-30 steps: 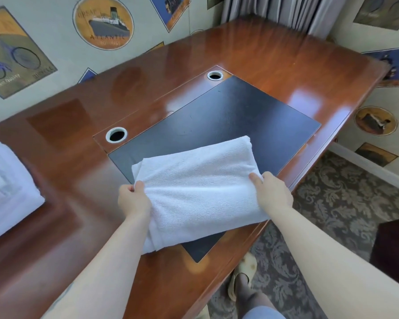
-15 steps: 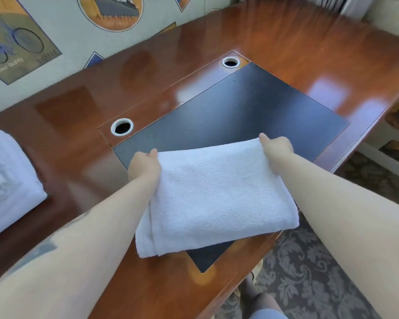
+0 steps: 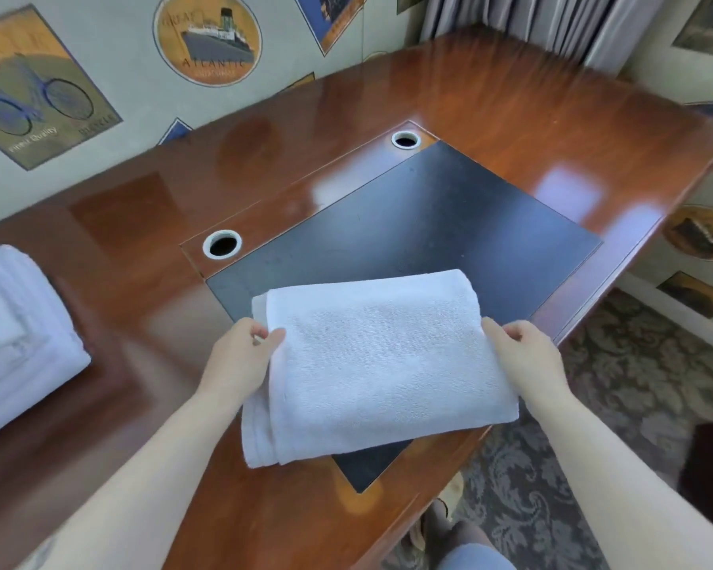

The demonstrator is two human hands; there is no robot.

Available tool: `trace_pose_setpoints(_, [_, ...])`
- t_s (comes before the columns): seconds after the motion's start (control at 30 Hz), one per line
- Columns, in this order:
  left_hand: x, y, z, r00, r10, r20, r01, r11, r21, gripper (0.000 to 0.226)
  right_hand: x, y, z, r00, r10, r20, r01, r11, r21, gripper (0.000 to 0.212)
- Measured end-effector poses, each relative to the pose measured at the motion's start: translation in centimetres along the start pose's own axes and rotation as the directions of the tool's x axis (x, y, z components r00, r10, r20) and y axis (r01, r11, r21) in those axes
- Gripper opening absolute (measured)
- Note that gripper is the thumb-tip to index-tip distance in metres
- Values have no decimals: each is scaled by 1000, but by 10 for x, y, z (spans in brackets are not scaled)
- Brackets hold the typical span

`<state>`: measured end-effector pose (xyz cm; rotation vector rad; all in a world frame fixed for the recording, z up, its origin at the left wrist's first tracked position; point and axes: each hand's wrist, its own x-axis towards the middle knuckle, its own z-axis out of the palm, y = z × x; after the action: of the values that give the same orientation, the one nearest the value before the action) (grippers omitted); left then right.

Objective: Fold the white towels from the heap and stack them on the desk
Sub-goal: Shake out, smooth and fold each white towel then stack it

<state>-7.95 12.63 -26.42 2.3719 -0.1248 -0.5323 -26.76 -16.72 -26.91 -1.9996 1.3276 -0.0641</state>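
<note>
The white towel (image 3: 381, 364) lies folded into a thick rectangle near the front edge of the desk (image 3: 490, 100), most of it resting on the black inlaid pad (image 3: 449, 224) and its left end reaching over onto the polished wood. Its top face is smooth terry with a soft nap, its far edge is a rounded fold, and at the near left corner several layers show stacked one over another.

The left hand (image 3: 239, 357) grips the towel's left edge, thumb on top and fingers curled against the side. The right hand (image 3: 527, 355) holds the right edge the same way, thumb laid on the cloth, fingers tucked beneath where they cannot be seen.

Well apart to the left, at the edge of view, sits a stack of folded white towels (image 3: 17, 335) on the same desk. Two round cable holes (image 3: 222, 244) with pale rims lie in the strip of wood just behind the pad. Behind the desk the wall carries travel-style pictures, one of a ship (image 3: 208, 37) and one of a bicycle (image 3: 34, 90). A grey curtain (image 3: 544, 22) hangs at the far corner, and patterned carpet (image 3: 655, 384) covers the floor to the right.
</note>
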Motion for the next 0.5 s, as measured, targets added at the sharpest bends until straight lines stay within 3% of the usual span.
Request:
trace_pose_setpoints(0.1, [-56, -17, 7, 997, 57, 43, -60, 996, 60, 47, -48, 29, 5, 998, 42, -40, -33, 978, 206, 34])
trace_pose_setpoints(0.23, [-91, -45, 9, 997, 5, -74, -6, 1000, -10, 36, -81, 44, 14, 993, 19, -116, 12, 965, 264, 31])
trace_pose_setpoints(0.3, [-115, -55, 33, 1000, 5, 17, -6, 999, 41, 36, -89, 51, 15, 995, 28, -94, 1, 953, 303, 30])
trace_pose_setpoints(0.37, [-145, -58, 64, 987, 71, 145, -91, 986, 138, 44, -93, 59, 14, 998, 33, -50, -14, 941, 339, 28])
trace_pose_setpoints(0.43, [-156, -56, 71, 995, 100, -27, -100, 995, 7, 32, -94, 64, 12, 999, 29, 12, -32, 934, 356, 30])
trace_pose_setpoints(0.5, [-147, -60, 56, 964, -63, -258, -3, 969, -248, 14, -96, 64, 8, 998, 23, 57, -42, 931, 362, 31])
